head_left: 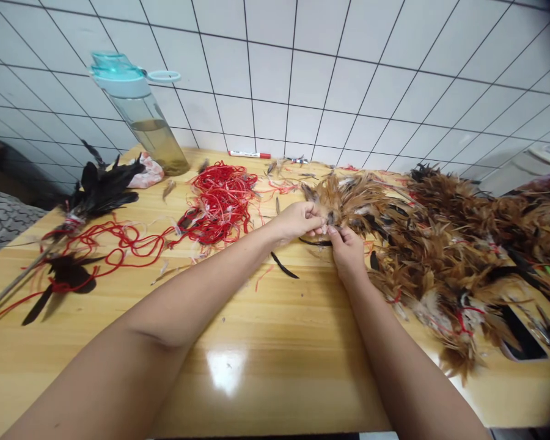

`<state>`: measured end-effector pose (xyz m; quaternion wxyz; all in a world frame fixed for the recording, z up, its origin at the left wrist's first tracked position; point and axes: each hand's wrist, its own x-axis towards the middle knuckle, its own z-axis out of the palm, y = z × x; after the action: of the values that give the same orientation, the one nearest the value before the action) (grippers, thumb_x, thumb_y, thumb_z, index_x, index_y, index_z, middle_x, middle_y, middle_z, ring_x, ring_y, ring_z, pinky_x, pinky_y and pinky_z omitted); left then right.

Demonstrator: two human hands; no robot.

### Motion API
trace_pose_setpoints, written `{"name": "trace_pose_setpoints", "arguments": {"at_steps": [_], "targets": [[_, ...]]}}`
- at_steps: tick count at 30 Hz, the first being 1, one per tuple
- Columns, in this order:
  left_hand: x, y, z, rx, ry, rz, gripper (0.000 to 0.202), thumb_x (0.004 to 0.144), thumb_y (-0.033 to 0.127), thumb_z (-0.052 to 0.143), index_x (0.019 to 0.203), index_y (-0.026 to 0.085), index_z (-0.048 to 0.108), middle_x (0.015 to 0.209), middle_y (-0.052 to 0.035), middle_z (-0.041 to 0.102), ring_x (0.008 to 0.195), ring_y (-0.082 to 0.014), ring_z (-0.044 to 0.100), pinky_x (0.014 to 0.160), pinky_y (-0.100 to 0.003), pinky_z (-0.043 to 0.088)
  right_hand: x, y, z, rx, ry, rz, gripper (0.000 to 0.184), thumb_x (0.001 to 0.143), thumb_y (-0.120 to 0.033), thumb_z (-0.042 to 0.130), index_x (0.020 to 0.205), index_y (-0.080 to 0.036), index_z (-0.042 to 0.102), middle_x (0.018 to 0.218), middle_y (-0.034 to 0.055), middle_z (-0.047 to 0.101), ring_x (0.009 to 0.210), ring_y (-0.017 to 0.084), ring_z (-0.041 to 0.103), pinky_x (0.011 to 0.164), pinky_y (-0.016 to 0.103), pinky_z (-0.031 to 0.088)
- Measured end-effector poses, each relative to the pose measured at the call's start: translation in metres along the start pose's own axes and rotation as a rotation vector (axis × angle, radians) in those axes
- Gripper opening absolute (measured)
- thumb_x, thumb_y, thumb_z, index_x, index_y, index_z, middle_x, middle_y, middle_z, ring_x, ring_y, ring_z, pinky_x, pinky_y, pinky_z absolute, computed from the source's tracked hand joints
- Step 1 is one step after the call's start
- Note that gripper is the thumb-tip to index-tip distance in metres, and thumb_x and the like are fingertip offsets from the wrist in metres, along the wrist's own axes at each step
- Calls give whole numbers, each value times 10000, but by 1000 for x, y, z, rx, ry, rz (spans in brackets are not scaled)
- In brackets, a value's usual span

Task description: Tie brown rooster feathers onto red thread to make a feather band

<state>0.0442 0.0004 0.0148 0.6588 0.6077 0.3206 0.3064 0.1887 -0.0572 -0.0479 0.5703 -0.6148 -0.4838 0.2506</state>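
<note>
Just right of the table's middle, my left hand is closed in a pinch at the pale quill ends of a bunch of brown feathers. My right hand pinches the same quill ends from the other side, its thumb close to the left fingertips. The bunch fans out away from me, behind the fingers. A dark curved feather lies on the wood below my left hand. Left of the hands is a heap of tangled red string. Whether string is between my fingers is hidden.
Brown feather bundles tied with red string cover the right side, beside a phone and scissors. A water bottle stands back left. Black feathers on a stick lie left. A red marker rests by the tiled wall.
</note>
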Motion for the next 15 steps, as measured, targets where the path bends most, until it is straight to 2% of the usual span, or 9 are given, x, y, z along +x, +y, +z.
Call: {"name": "trace_pose_setpoints", "arguments": {"at_steps": [3, 9, 15], "targets": [[2, -5, 2, 53, 27, 34, 83, 745, 138, 624, 739, 127, 542, 601, 14, 604, 547, -59, 539, 563, -177, 424, 2, 5, 0, -45, -25, -52, 287, 773, -478, 601, 739, -197, 649, 695, 10, 628, 746, 177, 558, 745, 326, 471], [6, -12, 0, 137, 108, 129, 104, 710, 152, 657, 751, 139, 562, 644, 33, 592, 600, -77, 539, 592, -190, 397, 2, 1, 0, -44, -102, -118, 241, 772, -429, 602, 764, -204, 689, 759, 35, 660, 767, 194, 579, 808, 363, 473], [4, -11, 4, 76, 33, 114, 138, 712, 109, 666, 728, 139, 533, 613, 39, 577, 590, -77, 534, 612, -196, 396, 3, 1, -1, -109, -115, -141, 226, 775, -391, 566, 674, -208, 650, 723, 41, 633, 742, 203, 575, 779, 367, 461]]}}
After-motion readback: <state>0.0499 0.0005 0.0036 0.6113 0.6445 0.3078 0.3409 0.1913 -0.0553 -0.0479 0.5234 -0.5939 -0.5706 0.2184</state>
